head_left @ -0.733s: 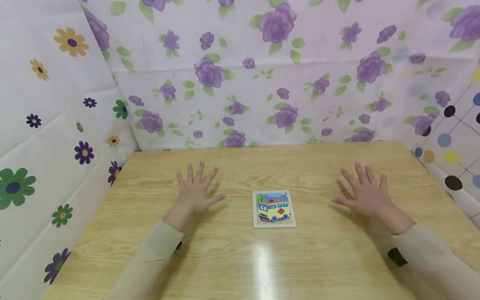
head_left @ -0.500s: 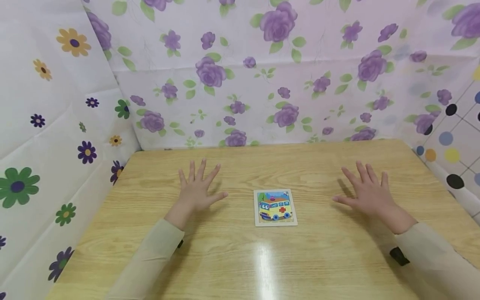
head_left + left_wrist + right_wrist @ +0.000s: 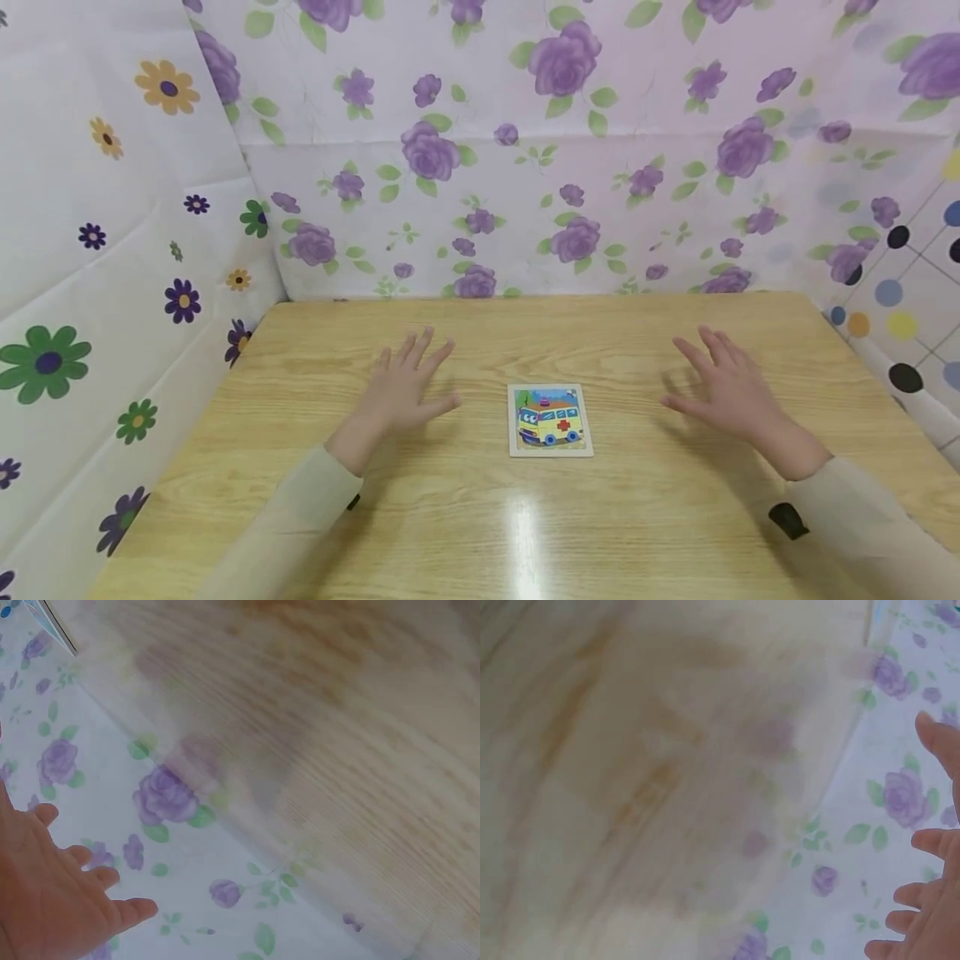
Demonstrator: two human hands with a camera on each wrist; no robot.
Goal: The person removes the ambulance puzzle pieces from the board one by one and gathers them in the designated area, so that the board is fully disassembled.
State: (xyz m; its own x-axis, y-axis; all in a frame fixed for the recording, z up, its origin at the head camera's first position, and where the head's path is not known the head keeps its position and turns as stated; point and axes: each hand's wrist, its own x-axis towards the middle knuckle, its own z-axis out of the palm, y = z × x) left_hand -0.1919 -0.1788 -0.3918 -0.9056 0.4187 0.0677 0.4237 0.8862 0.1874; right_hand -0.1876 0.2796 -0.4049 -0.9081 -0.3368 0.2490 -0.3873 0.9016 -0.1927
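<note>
A square picture puzzle (image 3: 551,421) with a white border and a yellow ambulance on it lies flat in the middle of the table in the head view. To its left is my left hand (image 3: 405,392), fingers spread and slightly bent, holding nothing. My right hand (image 3: 731,392) is on the other side, its thumb toward the puzzle and its fingers loosely apart, also holding nothing. Both hands keep a gap from the puzzle. The left wrist view shows the left hand (image 3: 60,892) at its lower left; the right wrist view has the right hand (image 3: 930,900) along its right edge.
The wood-grain table (image 3: 450,517) reaches back to a cloth (image 3: 510,183) printed with purple roses. A white cloth (image 3: 67,275) with coloured flowers hangs at the left, and a dotted cloth (image 3: 911,292) at the right.
Both hands have gone from flat, widely spread fingers to fingers somewhat bent and closer together. The puzzle has stayed in its place on the table; the head view has shifted slightly.
</note>
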